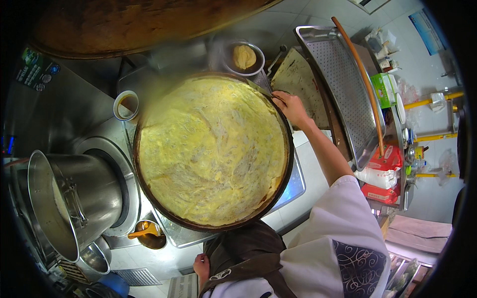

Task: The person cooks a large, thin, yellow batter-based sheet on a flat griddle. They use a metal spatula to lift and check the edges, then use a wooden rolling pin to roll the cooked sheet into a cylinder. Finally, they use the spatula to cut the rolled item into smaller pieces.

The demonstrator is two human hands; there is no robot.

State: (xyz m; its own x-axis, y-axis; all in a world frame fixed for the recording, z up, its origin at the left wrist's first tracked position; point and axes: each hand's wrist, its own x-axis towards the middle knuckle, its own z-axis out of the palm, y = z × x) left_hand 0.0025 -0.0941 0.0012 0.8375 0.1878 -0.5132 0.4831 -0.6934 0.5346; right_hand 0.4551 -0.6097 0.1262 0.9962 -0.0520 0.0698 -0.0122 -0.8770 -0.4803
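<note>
- While your right hand [290,107] pinches a thin scraper blade [261,88] at the far rim of the round griddle [285,164], the egg-coated crepe [211,151] covering it could tear if you dig in.
- Your left hand [201,265] hangs low by your apron; its fingers' spread can't be told.
- Small bowl [243,57]: a dough lump. Cup [125,105]: brown sauce. Steel pot [74,198]: pale batter, seemingly.

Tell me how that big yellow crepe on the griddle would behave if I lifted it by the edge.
The crepe looks very thin and wide, so it would likely be floppy and sag. Its wrinkled, uneven surface suggests it could tear easily. The right hand works a thin tool at its rim, so it may cling to the griddle.
</note>
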